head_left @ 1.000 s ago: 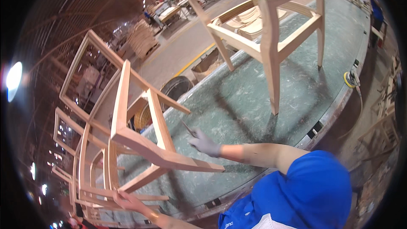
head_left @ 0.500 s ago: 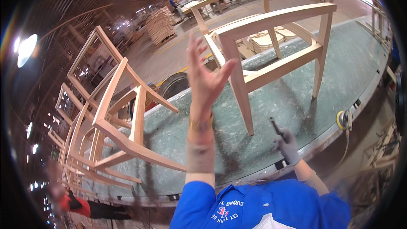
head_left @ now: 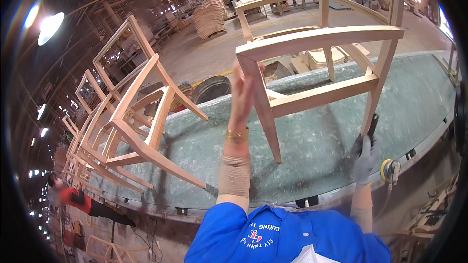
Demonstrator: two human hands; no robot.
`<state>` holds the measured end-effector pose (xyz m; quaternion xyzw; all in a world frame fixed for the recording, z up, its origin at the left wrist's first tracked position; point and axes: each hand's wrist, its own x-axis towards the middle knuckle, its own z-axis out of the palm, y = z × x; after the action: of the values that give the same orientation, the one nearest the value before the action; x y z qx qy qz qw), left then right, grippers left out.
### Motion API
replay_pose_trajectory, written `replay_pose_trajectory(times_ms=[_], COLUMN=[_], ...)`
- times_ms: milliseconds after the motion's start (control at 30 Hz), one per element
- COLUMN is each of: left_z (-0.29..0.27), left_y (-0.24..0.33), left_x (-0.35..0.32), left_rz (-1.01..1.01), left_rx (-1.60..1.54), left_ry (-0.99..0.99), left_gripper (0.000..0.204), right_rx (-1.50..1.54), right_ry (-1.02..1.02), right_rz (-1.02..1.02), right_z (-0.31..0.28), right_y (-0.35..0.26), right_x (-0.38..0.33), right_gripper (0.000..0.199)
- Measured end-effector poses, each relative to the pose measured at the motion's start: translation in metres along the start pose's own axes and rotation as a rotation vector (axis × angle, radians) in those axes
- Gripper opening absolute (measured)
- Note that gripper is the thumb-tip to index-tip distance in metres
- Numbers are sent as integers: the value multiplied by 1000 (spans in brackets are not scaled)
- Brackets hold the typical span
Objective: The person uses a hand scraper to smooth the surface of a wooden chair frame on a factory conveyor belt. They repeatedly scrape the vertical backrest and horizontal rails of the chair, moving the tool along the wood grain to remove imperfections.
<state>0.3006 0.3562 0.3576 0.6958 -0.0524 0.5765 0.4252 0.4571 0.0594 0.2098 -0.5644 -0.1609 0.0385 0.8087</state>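
Note:
An unfinished pale wooden chair frame (head_left: pixel 317 39) stands upright on the grey-green padded workbench (head_left: pixel 312 151) in front of me. My left hand (head_left: pixel 242 92), bare with a gold bracelet at the wrist, is raised with flat fingers against the frame's near front corner and leg. My right hand (head_left: pixel 366 152), in a grey glove, grips the bottom of the chair's right leg (head_left: pixel 370 117) where it meets the bench. My blue shirt fills the lower edge.
Several more bare chair frames (head_left: pixel 131 131) lie tipped and stacked on the bench's left end. A yellow round sander (head_left: pixel 390 170) hangs at the bench's near right edge. A metal drum (head_left: pixel 212 87) and stacked curved wood parts (head_left: pixel 209 17) stand beyond; a person in red (head_left: pixel 73 197) crouches lower left.
The upright chair frame has come much closer and leftward in view. My left hand rose from the bench to the frame's corner, and my right hand took hold of its leg.

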Motion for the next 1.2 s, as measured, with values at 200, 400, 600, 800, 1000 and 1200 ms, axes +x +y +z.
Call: replay_pose_trajectory(times_ms=[200,400,600,800,1000,1200], left_z=[-5,5,-17,-24,-12,-21], left_y=[-23,-36,-62,-80,-79,-83], left_x=[-23,56,141,172,180,180], left_rz=[-85,-164,-201,-252,-279,-240], left_rx=[89,34,106,144,110,178], left_ry=[23,68,131,160,129,130], left_gripper=[28,37,46,50,52,55], right_rx=[215,317,161,-227,-332,-447], right_ry=[-48,-188,-237,-337,-258,-313], right_rz=[-744,-938,-821,-1105,-1461,-1376], right_z=[108,235,294,330,383,413], right_y=[-102,-170,-176,-158,-172,-182], right_x=[78,194,224,213,208,192], right_gripper=[15,19,20,16,12,11])
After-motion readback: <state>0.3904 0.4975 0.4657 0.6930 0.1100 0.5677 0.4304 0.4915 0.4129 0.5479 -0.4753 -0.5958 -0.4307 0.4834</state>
